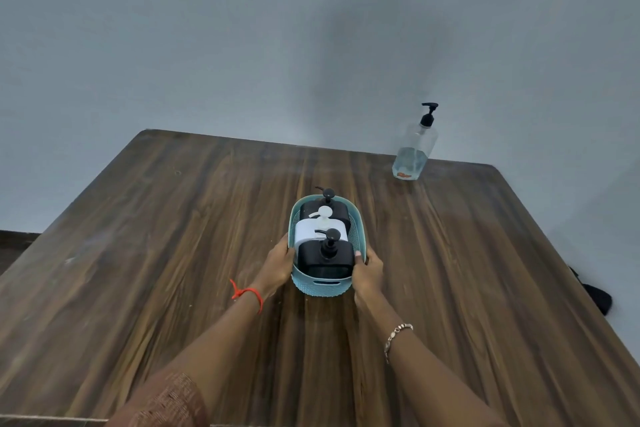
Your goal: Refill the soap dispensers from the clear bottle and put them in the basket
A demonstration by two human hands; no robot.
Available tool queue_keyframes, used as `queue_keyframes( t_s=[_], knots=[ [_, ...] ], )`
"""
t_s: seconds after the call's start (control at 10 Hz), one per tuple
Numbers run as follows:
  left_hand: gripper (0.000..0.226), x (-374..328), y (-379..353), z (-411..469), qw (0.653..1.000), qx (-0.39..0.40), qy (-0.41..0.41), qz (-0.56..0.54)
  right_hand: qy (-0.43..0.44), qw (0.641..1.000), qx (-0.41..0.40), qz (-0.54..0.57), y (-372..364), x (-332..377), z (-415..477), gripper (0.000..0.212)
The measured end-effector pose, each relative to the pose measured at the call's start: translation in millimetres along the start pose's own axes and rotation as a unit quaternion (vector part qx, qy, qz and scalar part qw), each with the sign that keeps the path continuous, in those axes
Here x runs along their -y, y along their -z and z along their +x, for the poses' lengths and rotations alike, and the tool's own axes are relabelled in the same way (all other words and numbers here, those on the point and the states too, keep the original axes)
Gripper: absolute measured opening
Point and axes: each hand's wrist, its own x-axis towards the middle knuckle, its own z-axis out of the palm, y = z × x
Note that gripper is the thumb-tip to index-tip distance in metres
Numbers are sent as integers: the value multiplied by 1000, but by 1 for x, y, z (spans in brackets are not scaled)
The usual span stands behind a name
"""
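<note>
Both hands grip one basket holding three soap dispensers.

Dim, flat, cool light with no hard shadows, only a soft dark smear on the wall far centre, faint sheen on the far table top, wide-angle warping at the edges, whole frame soft with mushy fine detail.

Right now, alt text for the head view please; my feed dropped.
The left hand and right hand grip the sides of a teal basket on a wooden table. Inside, in a row, stand a near black dispenser, a white dispenser and a far black dispenser. A partly filled clear bottle stands at the table's far right.
</note>
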Motion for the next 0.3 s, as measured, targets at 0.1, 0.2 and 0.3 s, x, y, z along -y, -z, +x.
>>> queue_keyframes(
  t_s=[0.1, 0.2, 0.3],
  knots=[
    [46, -7, 1, -6, 996, 21, 8, 92, 26, 998, 33, -54, 8, 6, -9, 31],
    [66, -8, -2, -17, 990, 17, 31, 137, 76, 992, 44, -96, 13, 7, -22, 39],
    [68, 1, -8, -44, 984, 28, 8, 176, 136, 979, 53, -145, 20, 0, -44, 48]
  ],
)
